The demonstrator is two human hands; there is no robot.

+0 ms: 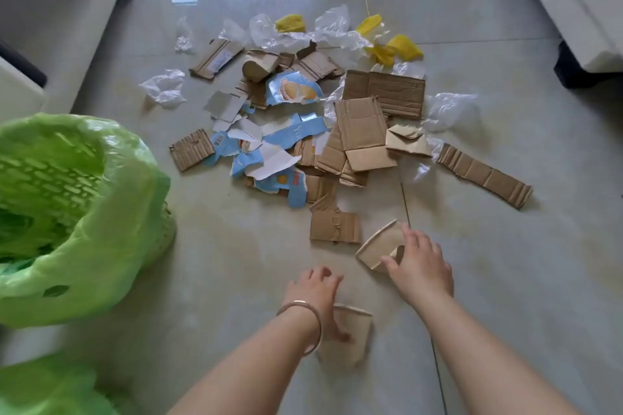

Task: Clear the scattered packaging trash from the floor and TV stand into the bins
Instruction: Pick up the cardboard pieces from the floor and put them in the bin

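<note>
A pile of torn brown cardboard (362,131), blue and white box scraps (269,152), clear plastic wrap (165,87) and yellow foam nets (403,47) lies spread on the grey tiled floor. My right hand (419,263) closes its fingers around a flattened brown paper cup (379,244) lying on the floor. My left hand (318,293), with a bangle on the wrist, holds a second brown paper cup (350,330) just above the floor. A bin lined with a green bag (67,212) stands at the left.
A second green bag (43,387) shows at the bottom left corner. White furniture (67,27) runs along the left, and a white unit (583,3) on dark feet stands at the right. Bare floor lies between the pile and me.
</note>
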